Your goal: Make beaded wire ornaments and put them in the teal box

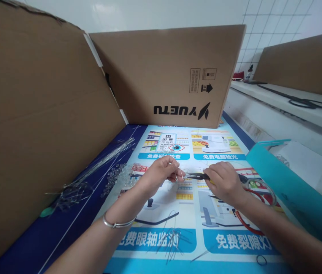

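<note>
Head view: a thin bent wire (181,174) is pinched between thumb and fingers of the left hand (167,170), above the printed sheet (138,266). Pliers (200,176) are gripped in the curled right hand (225,182), tips just beside the left fingertips; contact with the wire cannot be told. Risks, as judged: fingertips could be nipped by misaligned jaws; the wire could be twisted free by a light pinch; clear beads (114,176) could be scattered by an outward-swung left forearm.
</note>
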### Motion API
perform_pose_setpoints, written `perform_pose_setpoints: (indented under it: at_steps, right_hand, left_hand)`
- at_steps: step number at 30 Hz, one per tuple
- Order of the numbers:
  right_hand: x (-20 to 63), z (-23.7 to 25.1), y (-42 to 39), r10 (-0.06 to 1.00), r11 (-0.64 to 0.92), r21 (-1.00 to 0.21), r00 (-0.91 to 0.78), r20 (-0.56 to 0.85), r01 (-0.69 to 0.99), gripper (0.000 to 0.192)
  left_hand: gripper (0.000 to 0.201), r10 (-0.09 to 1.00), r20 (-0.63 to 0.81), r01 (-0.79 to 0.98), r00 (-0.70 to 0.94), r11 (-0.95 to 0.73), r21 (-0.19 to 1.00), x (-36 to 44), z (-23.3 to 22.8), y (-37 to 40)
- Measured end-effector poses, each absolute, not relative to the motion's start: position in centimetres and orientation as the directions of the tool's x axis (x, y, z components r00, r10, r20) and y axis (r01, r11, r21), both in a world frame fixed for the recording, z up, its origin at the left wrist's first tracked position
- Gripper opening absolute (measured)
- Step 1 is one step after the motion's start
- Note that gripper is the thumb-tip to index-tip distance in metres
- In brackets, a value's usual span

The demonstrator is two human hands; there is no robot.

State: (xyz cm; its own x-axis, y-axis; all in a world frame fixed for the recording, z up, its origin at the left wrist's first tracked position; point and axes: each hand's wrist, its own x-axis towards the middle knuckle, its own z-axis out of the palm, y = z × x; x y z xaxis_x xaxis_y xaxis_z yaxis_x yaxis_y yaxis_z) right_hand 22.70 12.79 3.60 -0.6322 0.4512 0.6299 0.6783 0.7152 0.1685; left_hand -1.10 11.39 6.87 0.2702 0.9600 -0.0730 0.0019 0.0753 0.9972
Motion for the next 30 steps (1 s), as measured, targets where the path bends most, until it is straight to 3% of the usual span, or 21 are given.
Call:
perform_pose_setpoints:
  at_steps: [8, 30]
  right_hand:
    - [22.49, 3.96, 12.43, 0.326, 0.695, 0.346, -0.705, 0.630, 0.631, 0.015]
    - [22.40, 4.19, 11.92, 0.236, 0.690, 0.430, -0.742, 0.627, 0.582, 0.020]
  left_hand:
    - [0.020, 0.943, -0.125, -0.026, 0.308, 0.139, 0.990, -0.78, 6.65, 11.08]
    - [0.019, 0.908, -0.194, -0.112, 0.371, 0.252, 0.961, -0.62, 6.15, 11.11]
